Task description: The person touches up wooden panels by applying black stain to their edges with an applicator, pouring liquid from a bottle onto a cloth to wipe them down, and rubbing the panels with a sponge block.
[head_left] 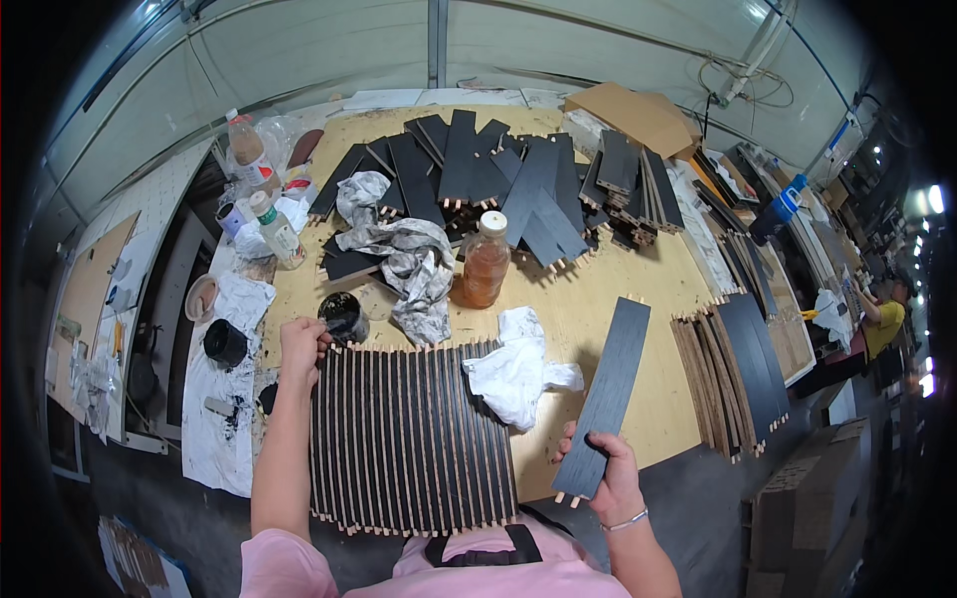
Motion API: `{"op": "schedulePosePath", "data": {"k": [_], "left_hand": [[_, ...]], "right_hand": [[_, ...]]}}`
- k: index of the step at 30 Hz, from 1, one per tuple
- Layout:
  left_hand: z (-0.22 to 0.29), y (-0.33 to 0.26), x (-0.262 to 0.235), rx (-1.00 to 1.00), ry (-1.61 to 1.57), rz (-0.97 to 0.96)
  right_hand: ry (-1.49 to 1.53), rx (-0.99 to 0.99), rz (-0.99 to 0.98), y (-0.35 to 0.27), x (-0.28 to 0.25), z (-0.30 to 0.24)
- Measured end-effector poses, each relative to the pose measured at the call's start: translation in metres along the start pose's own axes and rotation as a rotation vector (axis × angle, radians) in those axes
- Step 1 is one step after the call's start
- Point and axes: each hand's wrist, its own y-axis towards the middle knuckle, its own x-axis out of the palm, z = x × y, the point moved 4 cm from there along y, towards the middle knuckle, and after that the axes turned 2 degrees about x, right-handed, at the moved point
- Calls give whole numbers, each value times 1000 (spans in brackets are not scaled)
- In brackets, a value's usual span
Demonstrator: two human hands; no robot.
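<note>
My right hand [610, 466] grips the near end of a long black wooden slat [608, 391] with small wooden dowels at its ends, angled up and to the right over the plywood table [588, 299]. My left hand [302, 342] rests at the far left corner of a row of black slats standing on edge [409, 434], right beside a small black-stained cup [344, 316]; whether it holds anything is unclear. A crumpled white cloth [516, 369] lies between the row and the held slat.
Piles of black slats [498, 179] cover the far table. A stained grey rag [409, 264], an amber bottle [484, 261], more bottles [274, 227] at left, and a fanned slat stack [738, 369] at right. Another person [882, 319] is far right.
</note>
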Motion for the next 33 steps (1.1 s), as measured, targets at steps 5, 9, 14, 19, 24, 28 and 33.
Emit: {"op": "schedulePosePath", "data": {"k": [5, 9, 14, 19, 24, 28, 33], "left_hand": [[-3, -10, -1, -91, -228, 35], [10, -47, 22, -127, -485, -157], [77, -192, 89, -166, -630, -588], [101, -313, 146, -231, -595, -898], [116, -360, 164, 256, -249, -944], [128, -366, 168, 714, -118, -821], [136, -369, 168, 828, -43, -753]], "right_hand": [[83, 45, 30, -2, 2, 0], [11, -14, 65, 2, -2, -6], [-31, -183, -34, -13, 63, -37], [-89, -207, -78, -18, 65, -40], [-109, -279, 23, -30, 76, -41], [-58, -355, 32, -35, 81, -46], [-35, -367, 37, -38, 80, -45]]}}
